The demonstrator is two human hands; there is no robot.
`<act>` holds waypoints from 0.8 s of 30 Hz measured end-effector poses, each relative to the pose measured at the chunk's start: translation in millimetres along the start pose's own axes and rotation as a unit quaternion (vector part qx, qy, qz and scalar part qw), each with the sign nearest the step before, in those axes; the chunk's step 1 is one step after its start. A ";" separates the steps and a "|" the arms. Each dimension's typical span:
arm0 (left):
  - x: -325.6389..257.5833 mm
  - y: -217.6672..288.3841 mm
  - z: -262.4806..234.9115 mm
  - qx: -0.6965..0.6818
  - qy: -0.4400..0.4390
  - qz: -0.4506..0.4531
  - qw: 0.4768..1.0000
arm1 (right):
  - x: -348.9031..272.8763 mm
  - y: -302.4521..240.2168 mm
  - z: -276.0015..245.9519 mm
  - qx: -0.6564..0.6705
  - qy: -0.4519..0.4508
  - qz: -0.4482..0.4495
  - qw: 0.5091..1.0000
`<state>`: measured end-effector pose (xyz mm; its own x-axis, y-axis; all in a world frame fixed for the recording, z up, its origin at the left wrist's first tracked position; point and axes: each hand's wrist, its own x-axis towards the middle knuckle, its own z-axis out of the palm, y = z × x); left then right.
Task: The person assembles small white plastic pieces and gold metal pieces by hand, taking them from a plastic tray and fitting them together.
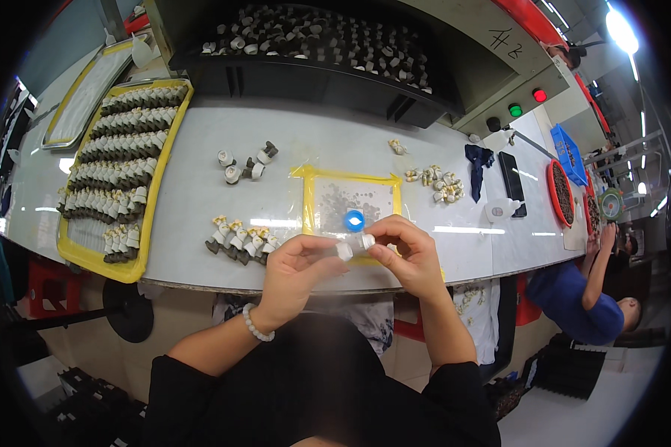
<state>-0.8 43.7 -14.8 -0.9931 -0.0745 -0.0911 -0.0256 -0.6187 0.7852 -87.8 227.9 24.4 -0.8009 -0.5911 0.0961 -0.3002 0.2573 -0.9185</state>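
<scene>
While gripped: small white part [354, 246], both hands [350, 261].

Bright overhead lamp [620, 28] upper right, glare streaks on white table [201, 186] — fisheye-bent, dark-vignetted edges.

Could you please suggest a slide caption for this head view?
Left hand and right hand hold a small white-capped part above a yellow-taped square.

Table: a long pale worktop [201, 194] with a curved edge.
Floor: light, smooth, possibly tiled [581, 425].
Seating: a red stool [45, 279] at left.
Light: a bright ceiling lamp [620, 30] at upper right.
</scene>
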 end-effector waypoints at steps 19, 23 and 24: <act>-7.2 0.0 -5.6 0.046 -0.033 -0.005 0.998 | -5.3 -1.2 8.5 0.019 -0.055 0.004 0.998; -18.8 23.9 -4.1 0.076 -0.020 0.022 0.997 | -12.0 2.1 11.2 0.069 -0.062 -0.038 0.995; -22.7 28.3 -7.9 0.122 -0.012 0.088 0.989 | -9.6 -0.5 15.5 0.075 -0.066 -0.042 0.994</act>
<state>21.9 21.7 4.7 -0.9871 -0.1434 0.0717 0.1231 -0.3913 0.9120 -71.9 221.7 18.0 -0.6978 -0.7038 0.1332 -0.2749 0.0915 -0.9571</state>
